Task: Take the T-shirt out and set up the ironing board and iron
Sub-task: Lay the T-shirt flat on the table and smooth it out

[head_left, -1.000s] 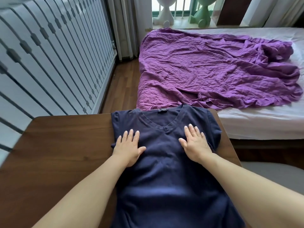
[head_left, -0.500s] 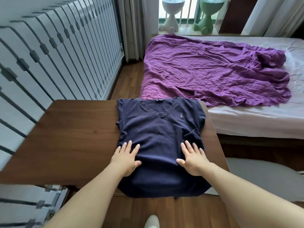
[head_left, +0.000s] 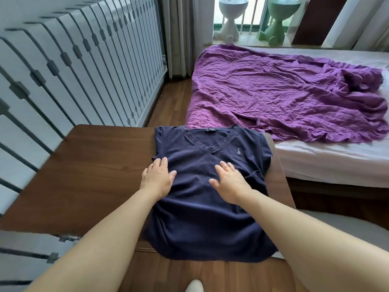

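A navy blue V-neck short-sleeved T-shirt (head_left: 202, 218) lies face up on the right half of a dark brown wooden tabletop (head_left: 94, 175). Its collar is at the far edge beside the bed and its hem hangs over the near edge. Both hands are flat on the fabric with fingers straight and spread, gripping nothing. The left hand (head_left: 157, 180) rests at the shirt's left side, just below the sleeve. The right hand (head_left: 229, 184) rests on the chest, below the small embroidered logo (head_left: 238, 152). The cloth is wrinkled around the right hand and down the left side. Past the tabletop, a crumpled purple blanket (head_left: 284, 95) is spread over a bed with a white sheet (head_left: 328, 163). A white slatted wall panel (head_left: 73, 70) runs along the left, above a brown wooden floor (head_left: 168, 106)
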